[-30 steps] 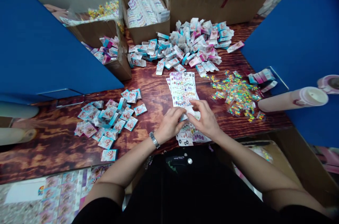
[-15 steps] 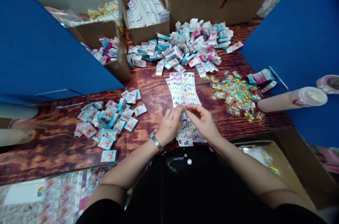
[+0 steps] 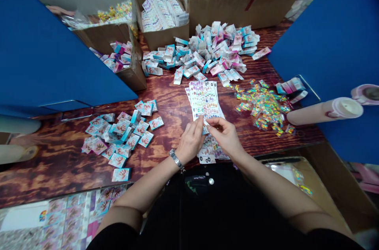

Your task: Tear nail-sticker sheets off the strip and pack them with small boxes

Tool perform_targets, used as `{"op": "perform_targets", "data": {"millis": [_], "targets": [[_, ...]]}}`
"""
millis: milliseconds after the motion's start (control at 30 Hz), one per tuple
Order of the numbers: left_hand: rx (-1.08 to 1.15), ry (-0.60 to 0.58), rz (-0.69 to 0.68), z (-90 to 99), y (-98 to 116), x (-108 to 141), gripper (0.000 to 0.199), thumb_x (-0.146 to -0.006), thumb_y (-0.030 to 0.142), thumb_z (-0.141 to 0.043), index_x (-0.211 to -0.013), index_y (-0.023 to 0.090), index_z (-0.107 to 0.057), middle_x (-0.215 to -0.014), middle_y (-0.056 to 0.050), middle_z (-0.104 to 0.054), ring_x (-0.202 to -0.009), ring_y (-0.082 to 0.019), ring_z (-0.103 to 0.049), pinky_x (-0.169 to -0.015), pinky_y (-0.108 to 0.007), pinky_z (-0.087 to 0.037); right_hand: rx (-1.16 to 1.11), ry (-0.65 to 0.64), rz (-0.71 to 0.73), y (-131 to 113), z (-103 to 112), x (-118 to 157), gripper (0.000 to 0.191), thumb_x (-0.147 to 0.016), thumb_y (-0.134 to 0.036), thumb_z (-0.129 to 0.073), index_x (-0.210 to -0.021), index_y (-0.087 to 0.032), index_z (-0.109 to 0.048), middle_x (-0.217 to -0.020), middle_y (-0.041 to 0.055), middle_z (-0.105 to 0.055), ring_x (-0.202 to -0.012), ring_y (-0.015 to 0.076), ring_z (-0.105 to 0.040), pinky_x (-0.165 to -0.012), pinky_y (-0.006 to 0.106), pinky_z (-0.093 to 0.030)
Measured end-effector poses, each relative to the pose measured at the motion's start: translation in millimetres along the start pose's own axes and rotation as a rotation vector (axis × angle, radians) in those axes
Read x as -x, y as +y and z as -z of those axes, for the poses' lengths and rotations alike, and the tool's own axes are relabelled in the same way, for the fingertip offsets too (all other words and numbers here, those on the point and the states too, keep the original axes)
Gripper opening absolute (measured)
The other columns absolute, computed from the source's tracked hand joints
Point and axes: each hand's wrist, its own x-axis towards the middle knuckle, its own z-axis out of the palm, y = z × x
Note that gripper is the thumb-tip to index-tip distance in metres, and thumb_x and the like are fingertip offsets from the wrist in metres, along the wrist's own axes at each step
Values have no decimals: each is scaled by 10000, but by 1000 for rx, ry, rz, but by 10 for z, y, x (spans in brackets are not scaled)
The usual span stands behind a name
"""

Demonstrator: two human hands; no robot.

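Observation:
Between my two hands is a small white and light-blue cardboard box (image 3: 204,128), mostly covered by fingers. My left hand (image 3: 191,141), with a metal watch on its wrist, is closed around its left side. My right hand (image 3: 225,135) is closed in a pinch at the white top end of the box, thumb and forefinger together. Beneath and beyond the hands lie printed paper sheets (image 3: 209,98) with rows of small coloured pictures. Nearer my body, more of these sheets (image 3: 207,155) show below the wrists.
At left lies a group of closed small boxes (image 3: 121,127). Open-ended boxes (image 3: 207,51) are heaped at the back, before cardboard cartons (image 3: 245,9). Small colourful plastic packets (image 3: 263,104) are piled at right, beside a pale tube (image 3: 322,112). Blue panels (image 3: 331,45) flank the table.
My left fingers have straightened upward along the box, and its white end shows more between the hands. The right hand keeps its pinch, barely moved. The view has shifted slightly.

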Motion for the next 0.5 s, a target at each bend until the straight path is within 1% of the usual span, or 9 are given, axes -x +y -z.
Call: {"op": "perform_targets", "data": {"millis": [100,167,267,333,400,500], "targets": [[14,8,24,-14,-4,19,723,-930,186,-455,-1528,132,-51,-1277,-199,-543,-1129,-275,-539,-937,-443,-495,13,7,3,-24,-10,-8,155,-762,-265,-671,-895,-192,-705,-791,20,-682,-715,157,-629,-653,287,-531],[10,21,23,-17,-6,24,717,-929,187,-453,-1528,133,-61,-1253,-194,-550,-1102,-274,-541,-922,-439,-500,35,-7,22,-59,-13,-10,137,-768,-259,-660,-880,-192,-702,-791,21,-683,-720,161,-637,-663,296,-540],[-13,38,19,-9,-5,10,704,-930,179,-443,-1528,129,-75,-1226,-185,-554,-1081,-268,-533,-915,-428,-499,144,-31,117,-126,-11,8,134,-810,-252,-622,-903,-206,-706,-860,37,-687,-801,179,-652,-731,328,-554],[-44,47,24,1,-3,-9,696,-934,175,-426,-1528,126,-68,-1215,-184,-552,-1069,-266,-529,-909,-427,-496,231,-36,207,-153,-12,45,163,-856,-245,-579,-956,-225,-707,-909,46,-684,-858,186,-653,-784,350,-554],[-81,42,30,9,-1,-26,699,-936,178,-411,-1528,112,-45,-1203,-193,-548,-1050,-268,-531,-892,-431,-496,272,-15,273,-144,-22,98,208,-894,-238,-542,-1042,-240,-688,-979,53,-689,-921,193,-654,-843,370,-552],[-121,23,35,11,2,-36,713,-938,182,-402,-1524,82,-10,-1195,-208,-534,-1033,-271,-523,-878,-428,-496,241,44,291,-68,-53,182,281,-919,-249,-528,-1184,-244,-624,-1117,68,-683,-1024,205,-651,-921,393,-544]]}}
